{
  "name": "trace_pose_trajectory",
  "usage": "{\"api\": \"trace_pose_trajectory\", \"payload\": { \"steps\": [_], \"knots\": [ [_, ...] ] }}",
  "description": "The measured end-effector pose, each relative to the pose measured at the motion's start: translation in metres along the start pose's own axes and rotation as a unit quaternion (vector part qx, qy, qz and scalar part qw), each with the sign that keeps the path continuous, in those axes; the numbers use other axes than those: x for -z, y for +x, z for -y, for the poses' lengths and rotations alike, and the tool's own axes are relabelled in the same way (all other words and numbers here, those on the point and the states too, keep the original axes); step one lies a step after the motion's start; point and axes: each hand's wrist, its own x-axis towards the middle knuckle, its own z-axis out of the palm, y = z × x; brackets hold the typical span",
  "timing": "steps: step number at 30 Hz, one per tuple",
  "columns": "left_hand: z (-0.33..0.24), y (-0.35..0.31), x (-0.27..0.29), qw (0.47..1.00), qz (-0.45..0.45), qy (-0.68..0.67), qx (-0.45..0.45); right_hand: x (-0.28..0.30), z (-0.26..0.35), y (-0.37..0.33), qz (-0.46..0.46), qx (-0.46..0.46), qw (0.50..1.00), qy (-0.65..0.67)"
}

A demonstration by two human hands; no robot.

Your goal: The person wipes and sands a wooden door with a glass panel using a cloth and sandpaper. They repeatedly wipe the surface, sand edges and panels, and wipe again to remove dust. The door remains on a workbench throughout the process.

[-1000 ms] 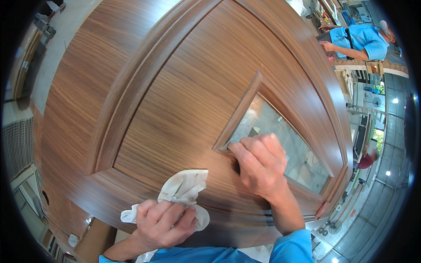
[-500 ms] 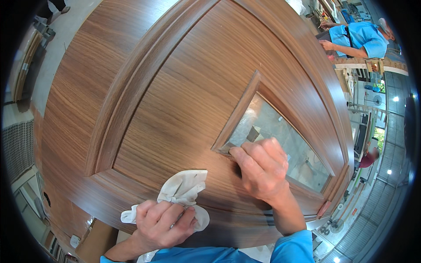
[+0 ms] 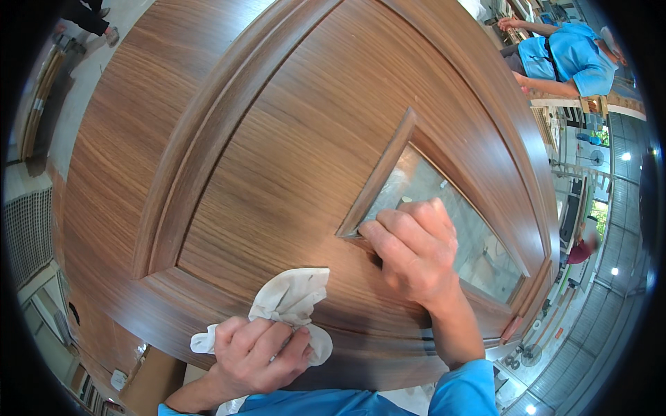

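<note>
A large brown wood-grain door panel (image 3: 298,159) with raised moulding lies in front of me. Set into it at the right is a small glass pane (image 3: 437,184) inside a wooden frame (image 3: 378,173). My right hand (image 3: 416,253) is closed, its fingertips at the pane's near left corner, against the inner edge of the frame. Whatever it pinches is hidden by the fingers. Lower left, my left hand (image 3: 257,353) grips a crumpled white cloth (image 3: 288,298), whose upper part spreads out over the panel's near edge.
A small reddish block (image 3: 511,329) sits on the panel's right edge. A co-worker in a blue shirt (image 3: 565,59) stands beyond the far right side. Lower left is a cardboard box (image 3: 156,381); a person's legs (image 3: 94,21) show at top left.
My right hand has shifted slightly up and left along the corner of the frame. The left hand and cloth stay put. The co-worker's arms and the legs at top left have moved.
</note>
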Motion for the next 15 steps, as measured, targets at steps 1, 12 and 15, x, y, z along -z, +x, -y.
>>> {"api": "trace_pose_trajectory", "payload": {
  "steps": [1,12,15],
  "knots": [
    [0.0,-0.0001,-0.0002,1.0,-0.002,0.0,0.0,-0.0003,-0.0006,0.0001,-0.024,0.024,0.999,-0.004],
    [-0.003,-0.0024,-0.0022,1.0,0.001,0.0,0.0,-0.0016,-0.0025,-0.0012,-0.035,0.032,0.999,-0.008],
    [-0.0032,-0.0035,-0.0027,1.0,0.004,-0.019,0.0,-0.0019,-0.0024,-0.0001,-0.051,0.046,0.998,-0.005]
  ]
}}
